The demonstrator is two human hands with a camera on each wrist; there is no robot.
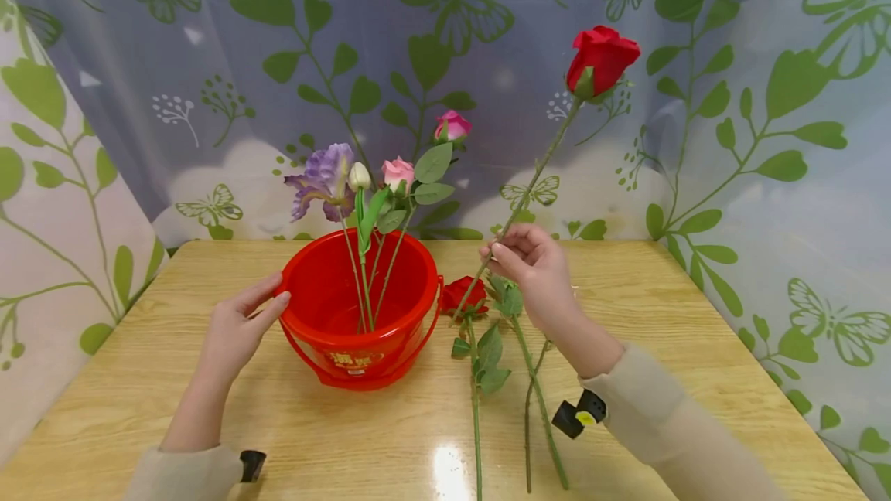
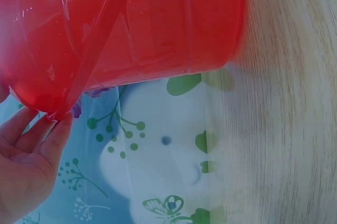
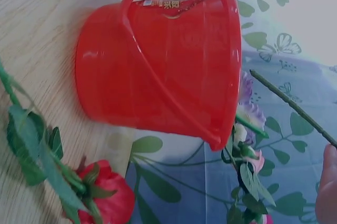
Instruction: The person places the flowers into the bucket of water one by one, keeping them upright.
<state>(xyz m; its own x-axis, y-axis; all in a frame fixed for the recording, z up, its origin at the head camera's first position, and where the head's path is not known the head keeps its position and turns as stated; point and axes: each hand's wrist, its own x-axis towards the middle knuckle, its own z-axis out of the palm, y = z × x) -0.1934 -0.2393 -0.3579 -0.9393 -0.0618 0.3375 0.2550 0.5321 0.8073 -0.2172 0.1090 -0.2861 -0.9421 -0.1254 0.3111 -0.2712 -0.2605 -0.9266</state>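
Note:
My right hand [image 1: 539, 269] pinches the stem of a red rose [image 1: 602, 62] between thumb and fingers. The bloom points up and right, and the bare stem end [image 3: 263, 79] slants down close to the bucket's rim. At the left, my left hand [image 1: 233, 327] holds the rim of a red plastic bucket [image 1: 376, 358], fingertips by the handle joint in the left wrist view. Inside the bucket stand a purple iris [image 1: 323, 180], a white tulip bud [image 1: 359, 176], a light pink rose [image 1: 398, 173] and a deeper pink rose [image 1: 453, 127].
Right of the bucket, another red rose [image 1: 465, 297] lies on the wooden table [image 1: 390, 439], beside several leafy stems [image 1: 532, 377]. The bucket's handle [image 1: 428, 339] hangs down at the front. A patterned curtain [image 1: 487, 14] closes off the back and sides.

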